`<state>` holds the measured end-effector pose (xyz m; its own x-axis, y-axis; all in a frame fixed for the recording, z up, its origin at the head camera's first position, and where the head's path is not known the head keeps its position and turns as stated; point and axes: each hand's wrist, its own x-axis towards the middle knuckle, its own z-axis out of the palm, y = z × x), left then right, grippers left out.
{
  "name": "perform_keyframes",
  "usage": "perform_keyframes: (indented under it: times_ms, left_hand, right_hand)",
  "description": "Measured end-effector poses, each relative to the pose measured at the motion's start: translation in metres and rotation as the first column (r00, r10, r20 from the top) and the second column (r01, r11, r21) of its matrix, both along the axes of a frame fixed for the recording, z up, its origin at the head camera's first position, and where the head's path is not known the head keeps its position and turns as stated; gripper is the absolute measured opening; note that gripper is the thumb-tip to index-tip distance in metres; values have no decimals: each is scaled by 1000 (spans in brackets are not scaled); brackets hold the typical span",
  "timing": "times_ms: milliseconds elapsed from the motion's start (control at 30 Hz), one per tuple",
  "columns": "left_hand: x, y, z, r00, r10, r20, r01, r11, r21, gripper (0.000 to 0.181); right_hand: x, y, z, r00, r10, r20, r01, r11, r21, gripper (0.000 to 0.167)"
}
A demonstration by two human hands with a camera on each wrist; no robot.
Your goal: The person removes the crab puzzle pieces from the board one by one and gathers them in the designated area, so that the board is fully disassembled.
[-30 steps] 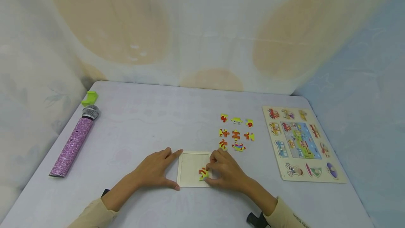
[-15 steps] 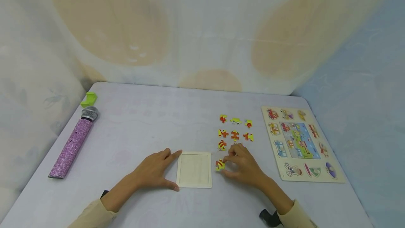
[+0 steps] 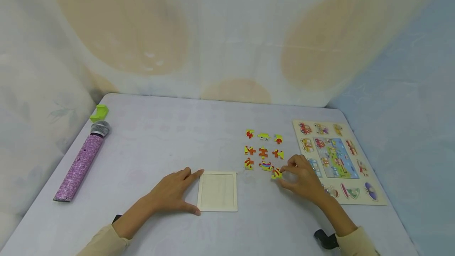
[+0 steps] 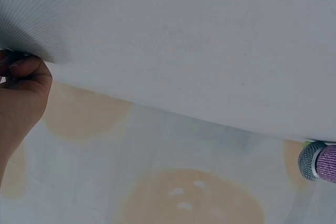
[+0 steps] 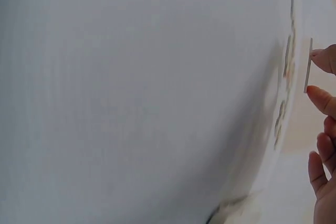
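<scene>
A pale, square wooden puzzle tray (image 3: 217, 211) with a raised rim lies bare near the table's front. My left hand (image 3: 170, 192) rests at its left side, forefinger and thumb spread to the two left corners. Between thumb and forefinger, my right hand (image 3: 302, 180) pinches a red and yellow jigsaw piece (image 3: 276, 174) above the table. In the right wrist view this jigsaw piece (image 5: 308, 66) shows edge-on. Just behind it lie several loose jigsaw pieces (image 3: 263, 152) in three rows; the rainbow-striped piece (image 3: 264, 165) is nearest the held one.
A larger wooden picture board (image 3: 313, 192) with vehicle and toy shapes lies on the right, partly behind my right hand. Along the left table edge lie a pink glittery microphone (image 3: 79, 169) and a bright green block (image 3: 100, 112). A patterned curtain (image 3: 227, 38) hangs behind the table.
My right hand has carried the jigsaw piece from over the tray's right side rightward and slightly away, to the front right of the loose pieces. The left hand stays by the tray.
</scene>
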<state>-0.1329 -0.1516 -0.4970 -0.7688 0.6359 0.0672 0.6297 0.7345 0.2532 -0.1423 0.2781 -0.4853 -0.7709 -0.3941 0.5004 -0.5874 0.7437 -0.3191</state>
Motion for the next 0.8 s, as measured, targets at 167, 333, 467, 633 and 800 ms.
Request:
perform_keyframes:
  times_ms: [167, 333, 467, 633, 800]
  left_hand:
    - [1, -1, 0, 1000, -5, -14, 5, 1000, 11, 115]
    - [1, -1, -1, 1000, -8, -3, 8, 1000, -1, 115]
    - [-1, -1, -1, 1000, -12, 12, 12, 1000, 4, 115]
    - [-1, -6, -4, 1000, -14, 27, 13, 1000, 3, 118]
    - [-6, -13, 6, 988, 1, 157, -6, 999, 32, 121]
  right_hand:
    - [-7, 17, -3, 1000, -14, -10, 14, 1000, 6, 27]
    - [-10, 24, -8, 997, -59, 58, 57, 998, 40, 23]
    - [-13, 24, -9, 985, -103, 140, 94, 993, 67, 27]
    - [-20, 12, 1, 981, -119, 152, 108, 991, 78, 52]
    - [-33, -15, 18, 983, -109, 148, 93, 989, 113, 73]
